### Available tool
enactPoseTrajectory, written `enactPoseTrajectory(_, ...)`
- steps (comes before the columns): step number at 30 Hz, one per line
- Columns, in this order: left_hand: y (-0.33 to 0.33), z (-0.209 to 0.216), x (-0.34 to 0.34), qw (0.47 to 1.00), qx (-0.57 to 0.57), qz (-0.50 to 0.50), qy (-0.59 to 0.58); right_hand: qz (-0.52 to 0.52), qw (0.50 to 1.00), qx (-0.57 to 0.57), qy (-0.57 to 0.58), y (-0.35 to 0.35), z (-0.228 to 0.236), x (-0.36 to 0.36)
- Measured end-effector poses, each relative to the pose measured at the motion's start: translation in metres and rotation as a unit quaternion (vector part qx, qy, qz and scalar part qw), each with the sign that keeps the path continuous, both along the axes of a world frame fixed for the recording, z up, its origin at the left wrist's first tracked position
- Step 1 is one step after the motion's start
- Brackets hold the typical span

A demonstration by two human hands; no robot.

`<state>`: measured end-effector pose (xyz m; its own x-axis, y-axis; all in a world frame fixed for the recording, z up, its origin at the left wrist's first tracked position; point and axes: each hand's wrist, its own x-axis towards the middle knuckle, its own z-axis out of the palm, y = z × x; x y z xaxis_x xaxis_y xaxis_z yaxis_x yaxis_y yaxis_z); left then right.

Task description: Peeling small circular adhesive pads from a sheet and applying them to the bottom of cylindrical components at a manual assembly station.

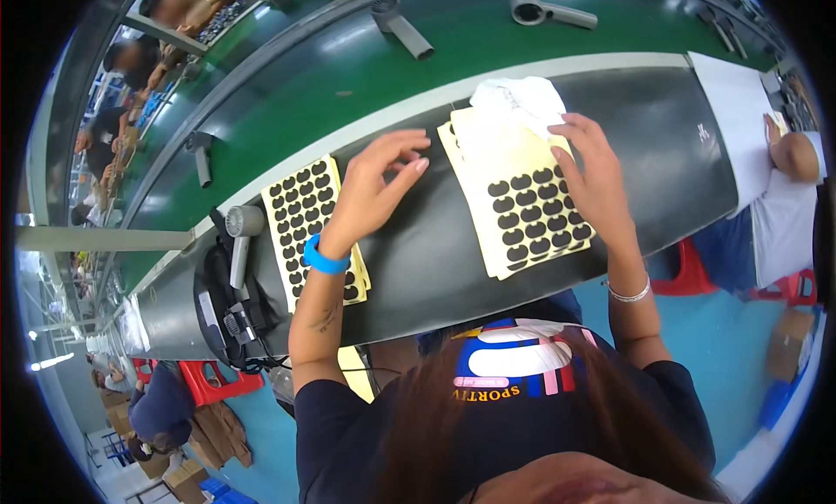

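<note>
My left hand [379, 190], with a blue band at the wrist, hovers over the dark bench top. Its fingers are bent, the thumb is apart from them, and nothing shows between them. Just beside it lies a yellow sheet of black stickers [300, 203], partly covered by my forearm. My right hand [594, 180] is over the right edge of a stack of yellow sticker sheets [475, 182], thumb and fingers apart. Black oval stickers fill the top sheet's lower part, while its upper part is bare. A crumpled white cloth or paper [514, 94] touches the stack's far end, near my right fingertips.
Beyond the bench runs a green conveyor [340, 94] carrying grey hair-dryer-shaped housings [405, 29]. Another grey housing [242, 243] lies at the bench's left by a black strapped device [231, 308]. A co-worker [784, 199] sits at the right; others are across the line.
</note>
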<state>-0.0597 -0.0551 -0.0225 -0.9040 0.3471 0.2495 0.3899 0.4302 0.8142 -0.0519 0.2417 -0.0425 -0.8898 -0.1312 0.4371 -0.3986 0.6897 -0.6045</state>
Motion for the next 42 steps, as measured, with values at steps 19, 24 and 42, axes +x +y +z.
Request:
enactPoseTrajectory(19, 0.141, -0.066, 0.010, 0.975, -0.163, -0.055, 0.139, -0.070, 0.995, -0.041, -0.051, 0.017, -0.052, 0.028)
enactPoseTrajectory(24, 0.146, -0.073, 0.016, 0.961, -0.219, -0.022, 0.169, -0.044, 0.987, -0.099, -0.116, 0.025, -0.048, 0.023)
enactPoseTrajectory(42, 0.146, -0.070, 0.014, 0.966, -0.203, -0.015, 0.158, -0.009, 0.968, -0.195, -0.158, 0.041, -0.048, 0.020)
